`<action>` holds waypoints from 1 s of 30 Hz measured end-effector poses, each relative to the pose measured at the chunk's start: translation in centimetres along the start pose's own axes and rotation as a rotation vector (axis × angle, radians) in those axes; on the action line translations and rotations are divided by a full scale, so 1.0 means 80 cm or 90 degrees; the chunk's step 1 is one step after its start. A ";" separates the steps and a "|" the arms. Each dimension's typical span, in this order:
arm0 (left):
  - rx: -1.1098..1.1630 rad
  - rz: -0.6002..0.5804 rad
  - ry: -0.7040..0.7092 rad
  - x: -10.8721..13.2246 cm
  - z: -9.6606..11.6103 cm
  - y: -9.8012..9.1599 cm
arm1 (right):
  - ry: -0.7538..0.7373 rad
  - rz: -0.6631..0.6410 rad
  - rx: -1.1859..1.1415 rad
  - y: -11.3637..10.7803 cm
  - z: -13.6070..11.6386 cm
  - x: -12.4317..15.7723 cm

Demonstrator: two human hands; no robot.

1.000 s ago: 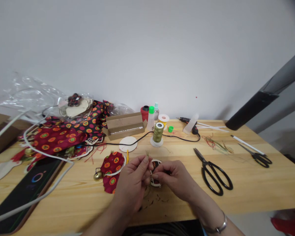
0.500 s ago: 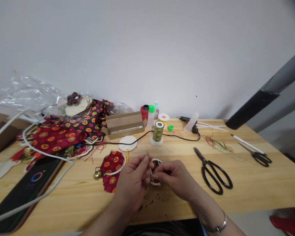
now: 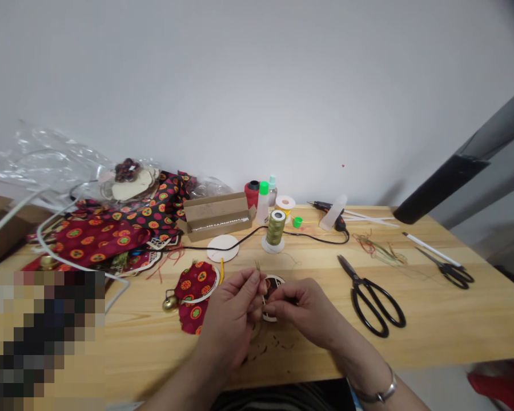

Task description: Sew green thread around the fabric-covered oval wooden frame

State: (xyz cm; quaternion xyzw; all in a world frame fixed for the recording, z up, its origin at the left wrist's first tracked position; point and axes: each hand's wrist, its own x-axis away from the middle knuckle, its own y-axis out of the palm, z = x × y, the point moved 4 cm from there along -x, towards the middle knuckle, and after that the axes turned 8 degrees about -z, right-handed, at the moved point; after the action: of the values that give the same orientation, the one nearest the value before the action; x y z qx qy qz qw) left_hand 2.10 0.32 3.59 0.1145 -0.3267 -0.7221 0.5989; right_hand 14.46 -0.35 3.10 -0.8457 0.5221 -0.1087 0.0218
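My left hand (image 3: 235, 299) is closed in a pinch; a few short ends of olive thread (image 3: 257, 265) stick up between its thumb and forefinger. Close beside it, my right hand (image 3: 304, 311) has thumb and fingertips pressed together, and what lies in them is too small to make out. Behind the fingers shows part of a dark patterned piece with a cream rim (image 3: 274, 316), mostly hidden. Left of my hands lies red patterned fabric (image 3: 197, 282) with a brass bell (image 3: 170, 302). A spool of olive thread (image 3: 275, 229) stands just beyond them.
Large black-handled scissors (image 3: 370, 299) lie to the right, smaller scissors (image 3: 448, 271) farther off. A glue gun (image 3: 325, 209) and its black cord run along the back. Fabric (image 3: 103, 237) is heaped at left near a cardboard box (image 3: 218, 220). Pixelation covers the lower left corner.
Both hands keep almost the same pose and place. The camera view has shifted very slightly. The lower left corner, where a phone showed, is now pixelated.
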 end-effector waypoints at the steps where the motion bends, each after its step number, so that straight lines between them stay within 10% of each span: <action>1: -0.002 -0.005 -0.004 0.001 -0.001 0.000 | -0.001 -0.005 0.002 -0.002 -0.002 0.000; 7: -0.036 -0.043 -0.035 0.004 -0.006 0.000 | -0.082 0.130 -0.018 -0.031 -0.024 0.000; 19: -0.158 -0.081 -0.073 0.009 -0.011 0.004 | -0.036 0.051 -0.234 -0.018 -0.027 -0.009; 30: -0.059 -0.065 -0.063 0.008 -0.011 0.009 | -0.037 0.146 -0.140 -0.028 -0.039 -0.008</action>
State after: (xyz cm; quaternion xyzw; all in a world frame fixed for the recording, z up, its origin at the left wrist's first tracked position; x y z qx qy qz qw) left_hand 3.03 -0.63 3.52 0.0675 -0.3160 -0.7708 0.5490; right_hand 15.52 1.51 6.38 -0.7807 0.6230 -0.0231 -0.0438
